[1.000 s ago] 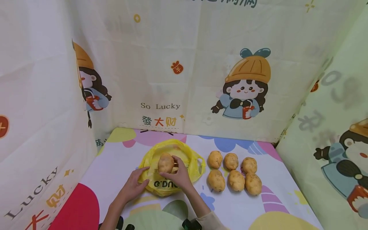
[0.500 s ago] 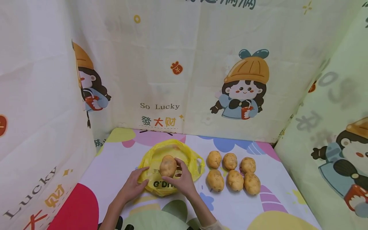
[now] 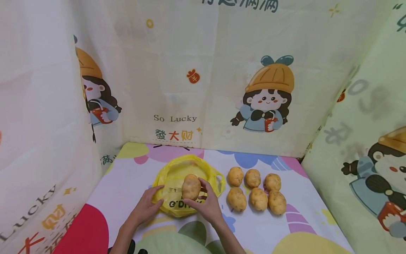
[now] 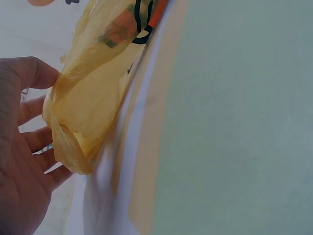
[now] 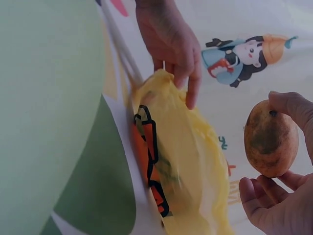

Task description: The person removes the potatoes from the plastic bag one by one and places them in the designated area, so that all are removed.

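My right hand (image 3: 207,204) holds a brown potato (image 3: 191,187) between thumb and fingertips, above the yellow plastic bag (image 3: 177,208). The right wrist view shows this potato (image 5: 270,142) from the side, with a dark patch on its skin and the thumb on top. The bag lies on the table with its mouth spread wide and black lettering on it. At the bag's left side, my left hand (image 3: 147,204) grips its edge, thumb and fingers on either side of the plastic (image 4: 83,107). No potato shows inside the bag.
Several potatoes (image 3: 258,199) stand in two rows on the table, right of the bag. One bag handle (image 3: 221,183) sticks out toward them. Printed cloth walls (image 3: 177,88) enclose the table at the back and both sides. The tablecloth (image 3: 120,187) has coloured patterns.
My right hand has moved slightly right and toward me with the potato, over the bag. The left hand stays at the bag's edge. The head view has shifted slightly.
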